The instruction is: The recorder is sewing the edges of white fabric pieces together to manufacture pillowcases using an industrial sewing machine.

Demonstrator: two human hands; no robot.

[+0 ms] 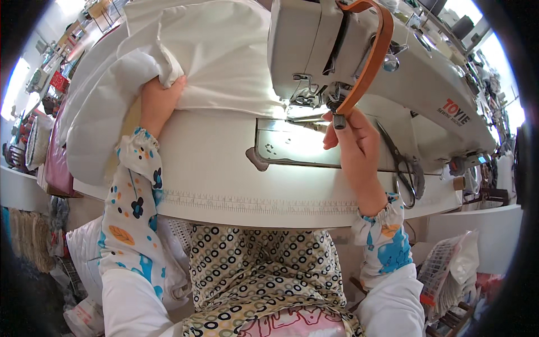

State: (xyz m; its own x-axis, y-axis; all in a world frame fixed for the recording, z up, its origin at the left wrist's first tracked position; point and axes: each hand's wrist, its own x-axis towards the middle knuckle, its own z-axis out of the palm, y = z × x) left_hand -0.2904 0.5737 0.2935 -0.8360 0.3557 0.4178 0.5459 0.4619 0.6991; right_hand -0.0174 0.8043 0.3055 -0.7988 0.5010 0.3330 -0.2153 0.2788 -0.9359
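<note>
A large piece of white fabric (224,62) lies over the left of the sewing table and runs to the needle area of a sewing machine (306,39). My left hand (160,101) is closed on a folded edge of it. Just right of the presser foot, my right hand (356,149) is closed, its thumb by a dark knurled knob (339,121). A slim pointed metal tool (306,119) reaches from its fingertips toward the fabric's edge; its exact kind is unclear. Beneath it lies the lit metal plate (286,147).
Black-handled scissors (401,163) lie on the table right of my right hand. A brown strap (373,56) curves down from the machine head. A printed ruler (252,203) follows the table's front edge. Filled racks (446,264) stand low at the right.
</note>
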